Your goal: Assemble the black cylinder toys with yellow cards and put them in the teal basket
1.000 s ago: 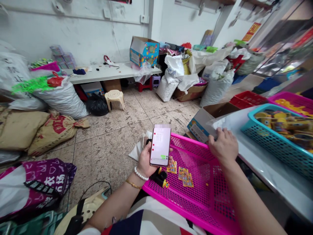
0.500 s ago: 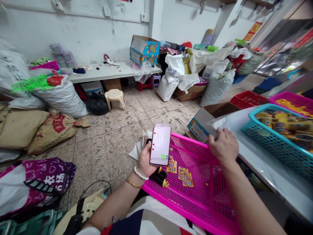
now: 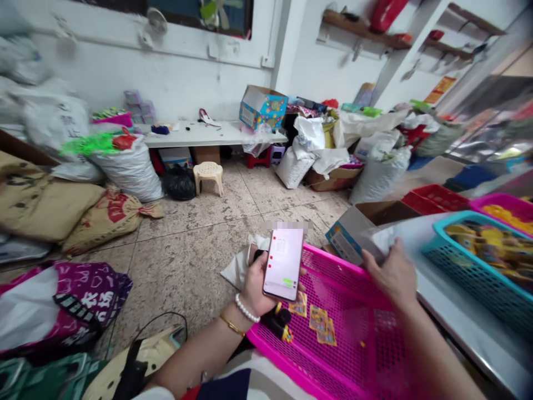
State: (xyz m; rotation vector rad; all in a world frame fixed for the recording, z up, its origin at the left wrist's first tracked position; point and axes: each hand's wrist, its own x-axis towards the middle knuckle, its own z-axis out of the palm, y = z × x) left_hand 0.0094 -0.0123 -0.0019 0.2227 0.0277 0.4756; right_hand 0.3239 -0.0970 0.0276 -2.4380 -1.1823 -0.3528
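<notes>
A smartphone with a lit chat screen stands upright in my left hand, fingers wrapped round its edges. Just under it, a pink mesh basket rests at my lap. Inside lie several small yellow printed cards and a black item with yellow parts, its kind unclear. My right hand is over the basket's far right corner by the white table. Its thumb and fingers are apart and somewhat blurred; no object shows in it. An open cardboard box sits just beyond that hand.
On the table at right, a teal basket holds yellow toy parts, with red and pink baskets behind. Across the floor are a beige stool, stuffed sacks and a long table. A purple bag lies at left.
The view has tilted up, so the scene sits lower and more wall shows. My right hand's fingers have spread and lifted. The phone remains in my left hand.
</notes>
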